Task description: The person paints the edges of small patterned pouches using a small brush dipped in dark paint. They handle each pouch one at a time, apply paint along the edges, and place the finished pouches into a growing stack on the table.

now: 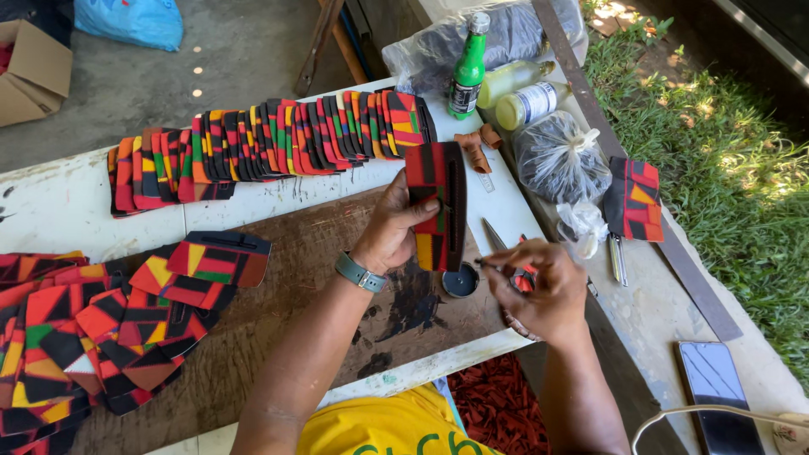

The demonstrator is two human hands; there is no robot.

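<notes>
Left hand pinches patterned fabric piece upright by its edge: judged light, floppy. Right hand, below-right of it, closed on small dark tool.

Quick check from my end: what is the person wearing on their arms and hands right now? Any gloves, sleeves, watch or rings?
Both forearms are bare, with no gloves and no sleeves in view. The left hand has a watch or band with a grey-green strap on its wrist. The right hand wears nothing on the wrist; I cannot make out any rings. A yellow shirt with green lettering shows at the bottom edge.
</notes>
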